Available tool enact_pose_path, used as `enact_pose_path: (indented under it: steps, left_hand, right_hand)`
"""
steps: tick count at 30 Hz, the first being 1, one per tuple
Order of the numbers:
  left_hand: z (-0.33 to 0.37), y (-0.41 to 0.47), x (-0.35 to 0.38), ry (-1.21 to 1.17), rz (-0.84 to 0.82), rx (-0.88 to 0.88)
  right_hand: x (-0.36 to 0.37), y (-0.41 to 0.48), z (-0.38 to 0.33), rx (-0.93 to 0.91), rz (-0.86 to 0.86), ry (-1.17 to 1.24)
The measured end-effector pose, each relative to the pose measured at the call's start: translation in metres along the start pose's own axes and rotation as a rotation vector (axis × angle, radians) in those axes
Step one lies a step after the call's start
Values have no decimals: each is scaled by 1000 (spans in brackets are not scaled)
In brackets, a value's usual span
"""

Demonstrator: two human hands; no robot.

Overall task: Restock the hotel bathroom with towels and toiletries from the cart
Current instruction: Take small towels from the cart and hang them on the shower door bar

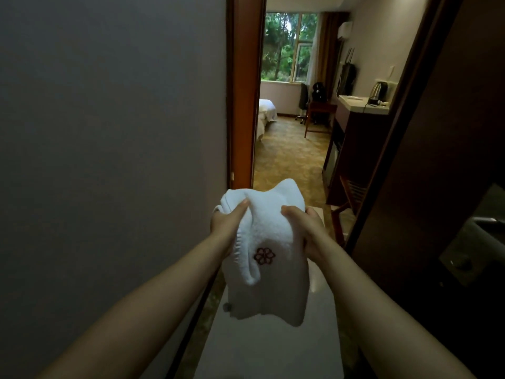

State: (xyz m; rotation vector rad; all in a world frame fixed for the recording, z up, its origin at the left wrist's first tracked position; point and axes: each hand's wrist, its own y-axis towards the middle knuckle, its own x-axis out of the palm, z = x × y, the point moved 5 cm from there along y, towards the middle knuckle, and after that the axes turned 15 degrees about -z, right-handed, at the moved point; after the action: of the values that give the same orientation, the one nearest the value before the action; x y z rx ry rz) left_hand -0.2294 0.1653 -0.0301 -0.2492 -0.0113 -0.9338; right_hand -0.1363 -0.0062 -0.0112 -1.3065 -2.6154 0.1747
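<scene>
Clutching towel (269, 236), left hand (224, 228) and right hand (307, 232) outstretched

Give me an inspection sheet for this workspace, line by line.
Surface: pale glossy strip low in view; kind unclear.
Job's things: white terry towel with dark red flower emblem, bunched, held in the air; no cart seen.
Clutter: nothing seen.
Grippers: left hand and right hand both grip the towel, fingers curled into it.
Cables: one cord beside the steel kettle on the far counter.
Surroundings: grey wall left, orange-brown wooden door frame, bedroom with white bed and window beyond.
</scene>
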Motion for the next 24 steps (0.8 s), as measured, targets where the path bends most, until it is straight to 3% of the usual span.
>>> enact_pose_path:
  steps: [4,9,18,24]
  left_hand:
    - [23,79,24,26,-3,15]
    - [33,185,47,36,4,22]
    - [80,415,89,-22,-112,44]
    - [124,545,105,77,-109,132]
  right_hand:
    - [-16,71,-23,146,-190,115]
    - [-32,166,-48,180,-238,92]
    - [-68,404,-99,-19,-140,-46]
    - [-91,530,-140,-109,90,-125]
